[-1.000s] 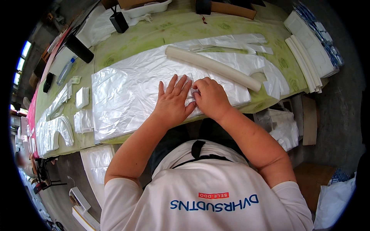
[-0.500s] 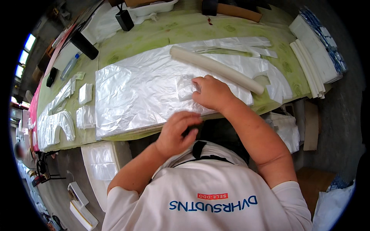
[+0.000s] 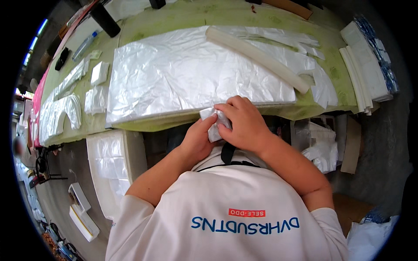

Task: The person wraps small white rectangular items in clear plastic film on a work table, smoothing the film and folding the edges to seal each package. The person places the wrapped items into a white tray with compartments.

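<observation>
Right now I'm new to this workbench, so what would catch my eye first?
The wide stack of clear plastic sheets covers the middle of the green table, with a long white roll lying slanted across its far right part. At the near edge, the left hand and right hand hold a small folded plastic piece between them.

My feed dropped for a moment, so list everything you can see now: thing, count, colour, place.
Small folded plastic piece: one, white, held in both hands at table edge.
Plastic sheet stack: one, clear-white, table centre.
Long roll: one, cream, lying across the stack.
Table: one, green top.
Bottle: one, clear, far left.
Folded white stacks: several, right end.
Left hand: on the piece.
Right hand: on the piece.
</observation>
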{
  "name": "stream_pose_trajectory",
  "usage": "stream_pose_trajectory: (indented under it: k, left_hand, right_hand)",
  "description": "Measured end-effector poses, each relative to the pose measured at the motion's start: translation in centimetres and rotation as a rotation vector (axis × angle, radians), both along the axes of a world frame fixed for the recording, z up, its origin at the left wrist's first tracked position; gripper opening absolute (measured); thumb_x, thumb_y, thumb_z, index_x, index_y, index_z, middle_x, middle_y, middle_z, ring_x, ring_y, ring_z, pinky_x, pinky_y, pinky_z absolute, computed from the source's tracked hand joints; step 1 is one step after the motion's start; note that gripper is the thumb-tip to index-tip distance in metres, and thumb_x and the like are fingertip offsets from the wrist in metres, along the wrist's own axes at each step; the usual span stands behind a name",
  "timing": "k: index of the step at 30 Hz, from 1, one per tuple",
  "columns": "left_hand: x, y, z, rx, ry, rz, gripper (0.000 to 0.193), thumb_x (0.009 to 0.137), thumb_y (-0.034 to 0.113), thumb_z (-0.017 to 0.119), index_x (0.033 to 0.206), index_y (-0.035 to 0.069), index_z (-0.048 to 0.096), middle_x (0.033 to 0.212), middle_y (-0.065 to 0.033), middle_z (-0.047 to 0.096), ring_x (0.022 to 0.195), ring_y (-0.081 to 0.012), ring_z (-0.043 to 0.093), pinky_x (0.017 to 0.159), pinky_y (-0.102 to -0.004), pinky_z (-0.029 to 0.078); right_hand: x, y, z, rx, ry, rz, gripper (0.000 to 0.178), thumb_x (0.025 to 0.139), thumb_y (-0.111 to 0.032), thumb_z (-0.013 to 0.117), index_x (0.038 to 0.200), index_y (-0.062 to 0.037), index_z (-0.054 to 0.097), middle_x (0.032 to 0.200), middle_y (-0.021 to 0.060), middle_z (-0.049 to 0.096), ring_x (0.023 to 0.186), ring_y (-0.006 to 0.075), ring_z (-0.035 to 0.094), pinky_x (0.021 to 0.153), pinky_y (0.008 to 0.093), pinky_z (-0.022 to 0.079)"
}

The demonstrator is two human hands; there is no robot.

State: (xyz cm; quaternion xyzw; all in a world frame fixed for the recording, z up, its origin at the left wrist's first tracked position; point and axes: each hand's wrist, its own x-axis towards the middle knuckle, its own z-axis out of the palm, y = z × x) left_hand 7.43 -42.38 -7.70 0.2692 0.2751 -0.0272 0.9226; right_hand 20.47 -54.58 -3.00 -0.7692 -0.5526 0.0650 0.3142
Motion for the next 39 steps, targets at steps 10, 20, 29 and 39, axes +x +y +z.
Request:
stream_pose_trajectory:
  k: [10,20,29,39]
  left_hand:
    - [-2.4,-3.0,1.4,0.361,0.059,0.052,0.034,0.099,0.014,0.061,0.13,0.003,0.055,0.119,-0.0077,0.063,0.111,-0.0152,0.059,0.099,-0.0326,0.048]
    - [-6.6,-3.1,-1.2,0.753,0.069,0.165,0.012,0.094,0.001,0.064,0.105,0.004,0.067,0.096,-0.0003,0.065,0.088,-0.0071,0.059,0.077,-0.0229,0.049]
    - [-27.0,9.9,1.6,0.968,0.377,0.833,0.021,0.082,0.003,0.059,0.101,0.005,0.066,0.092,-0.0016,0.063,0.085,-0.0139,0.06,0.078,-0.0296,0.051]
    - [-46.9,14.7,-5.4,1.408,1.342,0.475,0.021,0.087,0.007,0.055,0.1,0.008,0.072,0.092,-0.0115,0.071,0.081,-0.0207,0.065,0.072,-0.0336,0.05]
  right_hand:
    - [-3.0,-2.5,-4.3,0.254,0.916,-0.304,0.025,0.092,-0.002,0.064,0.116,-0.0039,0.062,0.099,0.0012,0.06,0.09,0.0106,0.056,0.081,0.0264,0.05]
    - [-5.0,-2.4,-4.6,0.367,1.069,-0.27,0.021,0.095,-0.004,0.065,0.115,-0.0058,0.059,0.099,0.0006,0.06,0.087,0.0091,0.056,0.077,0.0242,0.048]
    - [-5.2,-2.1,-5.5,0.302,1.221,-0.145,0.018,0.1,-0.008,0.059,0.117,-0.005,0.06,0.106,0.0048,0.065,0.086,0.0106,0.057,0.077,0.0253,0.047]
    - [-6.0,0.1,-6.0,0.084,1.146,-0.064,0.014,0.099,-0.004,0.057,0.112,-0.0044,0.06,0.1,0.0053,0.065,0.082,0.0109,0.058,0.075,0.0264,0.049]
